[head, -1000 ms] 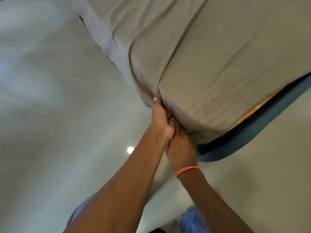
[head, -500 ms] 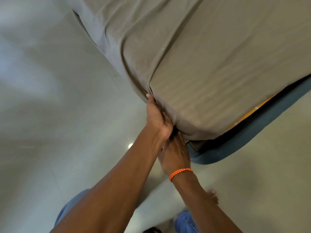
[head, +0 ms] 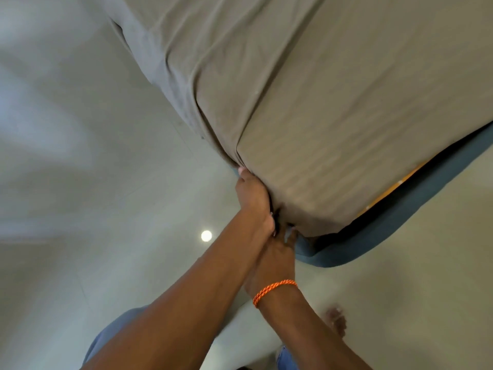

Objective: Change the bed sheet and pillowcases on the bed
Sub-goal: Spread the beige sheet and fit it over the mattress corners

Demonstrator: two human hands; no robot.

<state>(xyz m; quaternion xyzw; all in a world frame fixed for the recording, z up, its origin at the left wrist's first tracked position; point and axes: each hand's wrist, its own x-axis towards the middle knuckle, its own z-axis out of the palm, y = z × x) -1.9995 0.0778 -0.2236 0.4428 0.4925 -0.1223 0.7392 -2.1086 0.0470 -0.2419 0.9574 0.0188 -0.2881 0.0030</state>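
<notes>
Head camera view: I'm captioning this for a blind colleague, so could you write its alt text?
Both hands work a taupe bed sheet at the mattress corner: the left hand grips the gathered fabric and the right hand, with an orange wristband, reaches beneath it. A blue bed frame shows below, on a pale floor.

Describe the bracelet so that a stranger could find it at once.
Start at the bed corner, where the sheet is pulled down over the blue frame. Two hands meet there. The bracelet is a twisted orange cord on the right wrist; the other arm is bare.
</notes>
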